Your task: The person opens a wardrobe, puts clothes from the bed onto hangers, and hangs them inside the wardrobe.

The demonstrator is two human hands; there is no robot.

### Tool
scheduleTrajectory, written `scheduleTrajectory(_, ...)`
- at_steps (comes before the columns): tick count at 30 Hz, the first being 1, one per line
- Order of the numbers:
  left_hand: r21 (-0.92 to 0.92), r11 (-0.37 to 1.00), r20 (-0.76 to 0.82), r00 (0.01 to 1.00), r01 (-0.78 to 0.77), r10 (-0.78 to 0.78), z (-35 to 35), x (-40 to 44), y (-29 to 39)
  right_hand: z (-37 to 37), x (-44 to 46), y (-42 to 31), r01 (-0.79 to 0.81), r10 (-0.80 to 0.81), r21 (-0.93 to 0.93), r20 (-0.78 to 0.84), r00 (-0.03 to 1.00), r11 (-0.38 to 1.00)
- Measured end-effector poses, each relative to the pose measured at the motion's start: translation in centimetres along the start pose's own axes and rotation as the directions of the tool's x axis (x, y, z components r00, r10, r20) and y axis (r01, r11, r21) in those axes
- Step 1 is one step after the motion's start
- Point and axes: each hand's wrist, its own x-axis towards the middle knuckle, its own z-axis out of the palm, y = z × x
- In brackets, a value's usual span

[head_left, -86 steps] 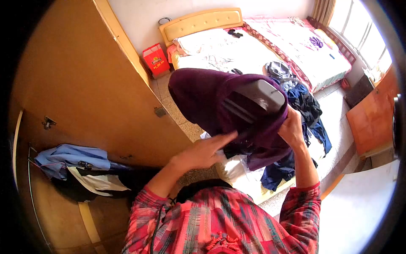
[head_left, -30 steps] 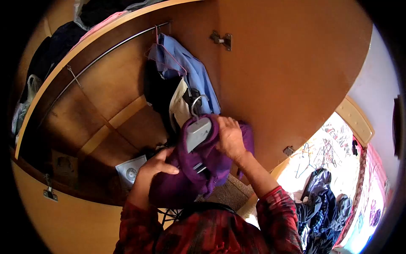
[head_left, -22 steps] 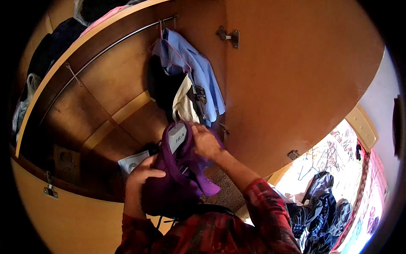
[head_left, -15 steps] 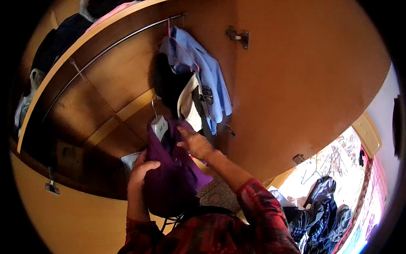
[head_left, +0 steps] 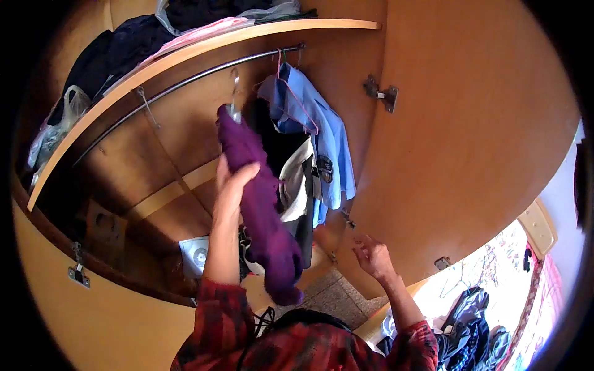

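My left hand (head_left: pixel 230 188) grips a purple garment (head_left: pixel 257 179) from its left side, thumb across the front. A hanger (head_left: pixel 234 111) is inside the garment, its metal hook raised below the rail and apart from it. The cloth hangs down in a narrow fold. My right hand (head_left: pixel 373 256) is away from the garment, near the wardrobe door, with loosely bent fingers apart and nothing visible in them. Right of the garment, a light blue shirt (head_left: pixel 328 133) hangs on the rail (head_left: pixel 198 77), beside black and cream clothes (head_left: pixel 296 185).
Dark folded clothes (head_left: pixel 117 55) and plastic bags lie on the upper shelf (head_left: pixel 204 46). The wardrobe door (head_left: pixel 458 136) stands open on the right. A white box (head_left: pixel 195 255) sits low inside. Dark clothes (head_left: pixel 473 328) and several loose hangers (head_left: pixel 479 266) lie on the bed at right.
My left hand has raised the purple garment toward the rail, and it now hangs in a narrow fold. My right hand has left it and moved right and down. The view has shifted.
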Motion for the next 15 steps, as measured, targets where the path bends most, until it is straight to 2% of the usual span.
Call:
scheduleTrajectory(2,0.008,0.999,0.035,0.999,-0.036,0.036,0.4,4.9,-3.4,-0.3,-1.2,1.3,-0.047,0.047,0.012,-0.004,0.999,0.999)
scheduleTrajectory(4,0.150,0.983,0.069,0.993,-0.103,0.094,1.2,9.7,-5.9,-1.0,-1.5,1.4,-0.096,0.096,0.021,-0.010,0.995,0.995)
scheduleTrajectory(5,0.237,0.969,-0.029,0.997,-0.064,0.073,1.6,12.2,-7.8,-1.7,-1.7,0.9,-0.124,0.124,0.006,-0.026,0.992,0.992)
scheduleTrajectory(8,0.250,0.961,-0.040,0.990,-0.120,0.134,4.1,15.6,-8.3,-2.5,-2.0,2.0,-0.153,0.152,0.004,-0.107,0.983,0.988)
scheduleTrajectory(9,0.308,0.942,-0.123,0.976,-0.134,0.179,5.1,16.0,-8.3,-2.7,-2.1,2.3,-0.148,0.150,0.024,-0.155,0.976,0.989)
scheduleTrajectory(10,0.299,0.944,-0.110,0.977,-0.141,0.181,5.7,16.4,-8.4,-2.9,-2.2,2.5,-0.152,0.153,0.019,-0.171,0.973,0.988)
scheduleTrajectory(12,0.339,0.931,-0.215,0.952,-0.136,0.217,6.9,17.3,-8.7,-3.3,-2.6,2.5,-0.242,0.251,0.070,-0.198,0.948,0.968)
scheduleTrajectory(15,0.334,0.927,-0.265,0.927,-0.169,0.264,7.3,20.1,-10.3,-3.0,-3.3,4.0,-0.257,0.262,0.052,-0.217,0.940,0.965)
